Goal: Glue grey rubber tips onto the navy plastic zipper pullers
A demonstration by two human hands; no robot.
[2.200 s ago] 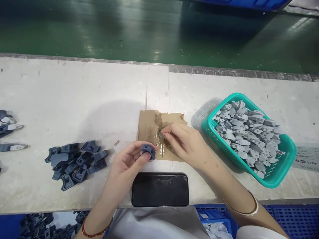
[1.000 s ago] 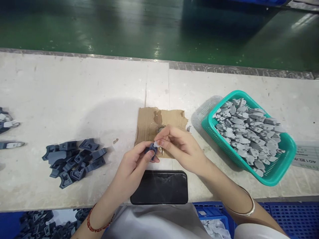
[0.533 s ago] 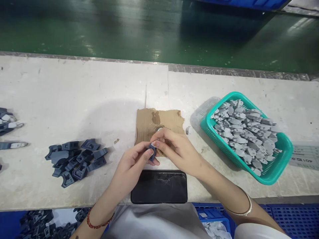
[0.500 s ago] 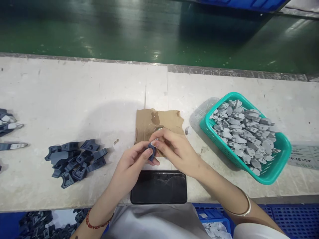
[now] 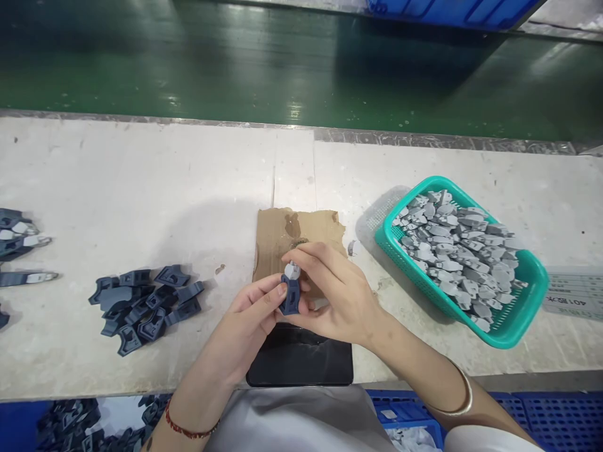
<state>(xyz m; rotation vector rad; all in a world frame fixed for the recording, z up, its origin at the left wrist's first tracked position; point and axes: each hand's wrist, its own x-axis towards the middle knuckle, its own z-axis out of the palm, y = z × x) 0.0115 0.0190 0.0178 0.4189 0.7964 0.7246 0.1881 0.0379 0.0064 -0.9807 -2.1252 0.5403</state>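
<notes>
Between both hands, over the near edge of a cardboard piece (image 5: pixel 273 245), is a dark blue plastic part (image 5: pixel 291 297) with a light grey piece (image 5: pixel 292 271) at its upper end. My left hand (image 5: pixel 257 307) pinches the dark part from the left, thumb on its side. My right hand (image 5: pixel 336 289) closes round it from the right, its index finger by the grey piece's tip. Some of its fingers are hidden behind the part. Just below the hands lies a black phone (image 5: pixel 301 361), partly covered by them.
On the left lies a pile of dark blue parts (image 5: pixel 151 307); joined dark-and-grey pieces (image 5: pixel 28 277) sit at the far left edge. A green basket (image 5: pixel 518 326) of grey pieces (image 5: pixel 452 245) stands on the right. Blue crates (image 5: pixel 405 414) are below the table edge.
The dark part has turned upright and the grey piece at its top now shows plainly. My right hand's fingers have shifted from pinching at the top to wrapping round the right side.
</notes>
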